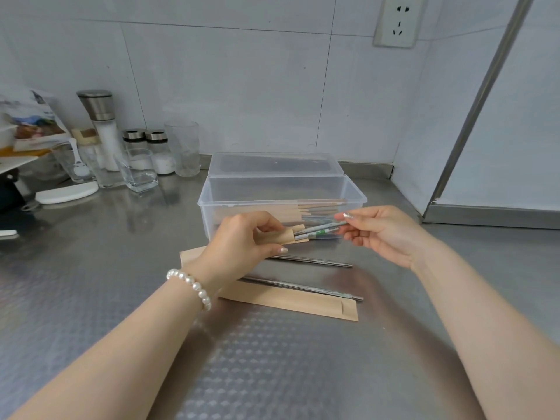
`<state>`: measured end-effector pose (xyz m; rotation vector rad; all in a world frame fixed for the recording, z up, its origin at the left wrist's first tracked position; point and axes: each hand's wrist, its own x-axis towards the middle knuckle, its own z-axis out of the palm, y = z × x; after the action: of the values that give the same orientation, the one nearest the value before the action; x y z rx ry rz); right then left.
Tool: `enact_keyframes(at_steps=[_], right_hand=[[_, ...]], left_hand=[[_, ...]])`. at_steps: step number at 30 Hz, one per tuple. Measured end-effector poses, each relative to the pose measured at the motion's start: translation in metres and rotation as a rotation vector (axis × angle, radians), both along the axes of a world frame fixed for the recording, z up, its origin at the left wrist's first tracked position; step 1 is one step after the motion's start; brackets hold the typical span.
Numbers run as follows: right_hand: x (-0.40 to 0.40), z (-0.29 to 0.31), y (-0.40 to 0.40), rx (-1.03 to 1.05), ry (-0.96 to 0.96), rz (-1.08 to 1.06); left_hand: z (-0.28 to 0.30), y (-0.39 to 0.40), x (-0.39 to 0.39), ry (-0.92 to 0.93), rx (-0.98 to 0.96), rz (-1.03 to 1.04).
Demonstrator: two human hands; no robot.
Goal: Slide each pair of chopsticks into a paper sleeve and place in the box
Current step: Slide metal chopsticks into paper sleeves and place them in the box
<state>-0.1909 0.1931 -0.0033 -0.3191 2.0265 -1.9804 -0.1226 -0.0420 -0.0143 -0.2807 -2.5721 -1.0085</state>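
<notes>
From the head camera, the left hand [239,237] pinches a paper sleeve [283,236] at centre while the right hand [383,233], at three o'clock, grips patterned chopsticks [321,230] partly inside it, just before the clear box [281,201] at twelve o'clock.

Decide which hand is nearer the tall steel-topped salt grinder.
Left. The left hand is in front of the grinder, toward its right; the right hand is farther right, past the clear plastic box.
</notes>
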Motion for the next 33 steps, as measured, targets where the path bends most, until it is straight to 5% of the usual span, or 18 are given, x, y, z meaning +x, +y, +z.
enact_keyframes(at_steps=[33], right_hand=[[0.012, 0.001, -0.016, -0.06, -0.16, 0.137]], left_hand=[[-0.006, 0.002, -0.001, -0.021, -0.027, -0.017]])
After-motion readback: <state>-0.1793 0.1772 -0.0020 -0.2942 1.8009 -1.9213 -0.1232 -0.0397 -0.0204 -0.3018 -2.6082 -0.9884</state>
